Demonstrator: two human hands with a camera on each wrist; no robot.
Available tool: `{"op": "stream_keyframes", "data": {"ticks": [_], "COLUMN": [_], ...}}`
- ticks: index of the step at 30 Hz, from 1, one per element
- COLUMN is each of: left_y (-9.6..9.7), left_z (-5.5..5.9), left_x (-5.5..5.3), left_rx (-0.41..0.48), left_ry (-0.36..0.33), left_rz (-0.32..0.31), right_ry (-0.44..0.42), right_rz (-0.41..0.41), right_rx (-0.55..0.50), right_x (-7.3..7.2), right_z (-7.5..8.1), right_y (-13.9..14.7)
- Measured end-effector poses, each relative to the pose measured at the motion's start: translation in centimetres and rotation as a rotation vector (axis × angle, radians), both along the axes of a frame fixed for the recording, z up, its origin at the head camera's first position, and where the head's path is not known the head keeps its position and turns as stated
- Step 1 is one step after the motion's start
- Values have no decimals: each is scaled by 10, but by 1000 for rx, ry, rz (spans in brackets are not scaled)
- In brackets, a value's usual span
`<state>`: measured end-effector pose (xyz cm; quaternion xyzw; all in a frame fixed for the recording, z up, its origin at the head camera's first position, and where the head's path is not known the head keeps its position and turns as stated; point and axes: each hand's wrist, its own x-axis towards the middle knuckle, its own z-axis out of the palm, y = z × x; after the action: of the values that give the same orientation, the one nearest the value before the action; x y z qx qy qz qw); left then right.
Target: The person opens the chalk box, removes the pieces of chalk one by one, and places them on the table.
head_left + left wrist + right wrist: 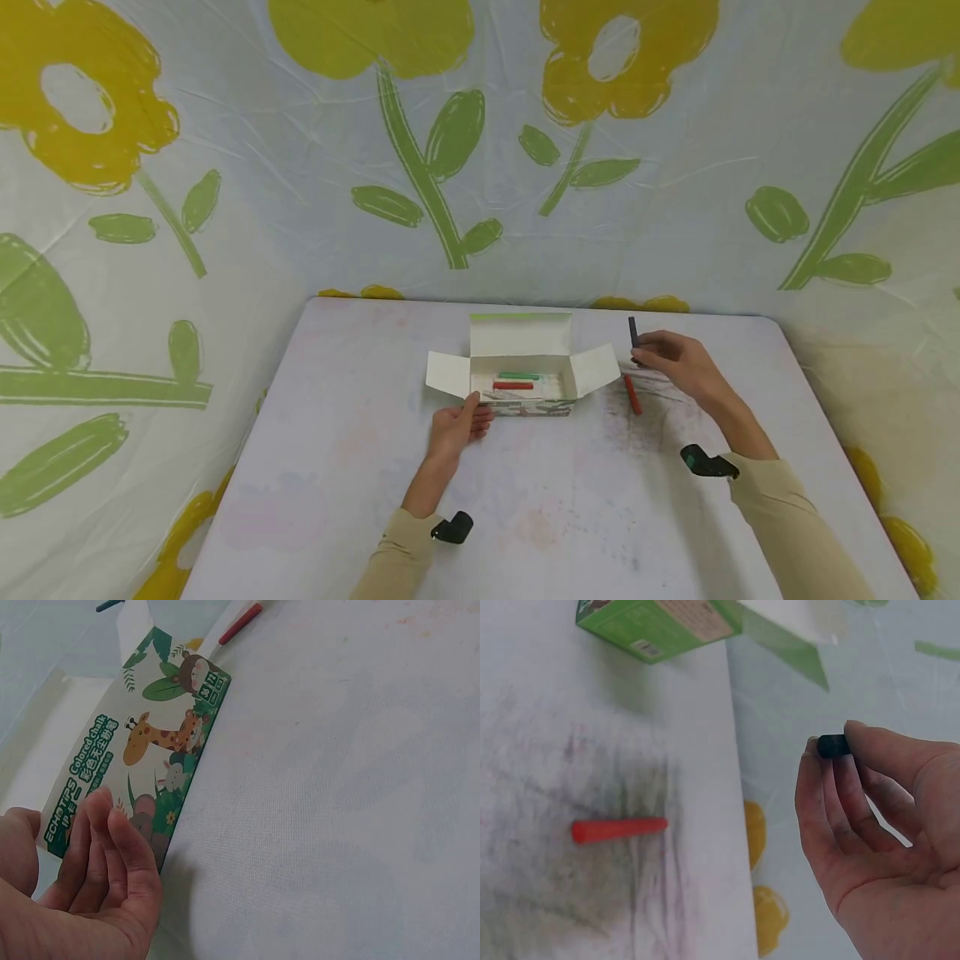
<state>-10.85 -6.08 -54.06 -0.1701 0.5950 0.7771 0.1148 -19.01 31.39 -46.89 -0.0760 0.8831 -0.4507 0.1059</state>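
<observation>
Wrinkled fabric point(285, 225) printed with yellow flowers and green leaves is hanging behind the table point(322, 492), whose pale, round-cornered top is being marked by dusty smudges. On it a rectangular cardboard box point(534, 408) is being steadied, its front being covered by printed animals and the words "Colored chalk". Its white-lined flaps are standing open at 9, 12 and 3 o'clock. Inside, a green stick point(519, 376) and an inner red stick point(513, 386) are being held lengthwise, the green one lying at 12 o'clock from the red.

The box wall is being pinched by the left grip point(455, 427), thumb over the rim and fingers against the front, with the box lying at its 2 o'clock. By the right grip point(678, 358), raised at the box's 3 o'clock, a slim, dark chalk stick point(633, 329) is being pinched between thumb and fingertips, at about 10 o'clock from the hand's middle. A tapered loose red stick point(632, 395) is being left on the smudged surface, at the right hand's 8 o'clock.
</observation>
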Motion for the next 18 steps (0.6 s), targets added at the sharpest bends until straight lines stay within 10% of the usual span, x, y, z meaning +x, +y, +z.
{"op": "stream_keyframes", "data": {"ticks": [18], "left_y": [2], "left_z": [0], "left_x": [0], "left_rx": [2], "left_ry": [-6], "left_rz": [7], "right_ry": [-105], "right_rz": [-129], "right_rx": [76], "right_x": [21], "right_z": [-58], "right_y": [38]}}
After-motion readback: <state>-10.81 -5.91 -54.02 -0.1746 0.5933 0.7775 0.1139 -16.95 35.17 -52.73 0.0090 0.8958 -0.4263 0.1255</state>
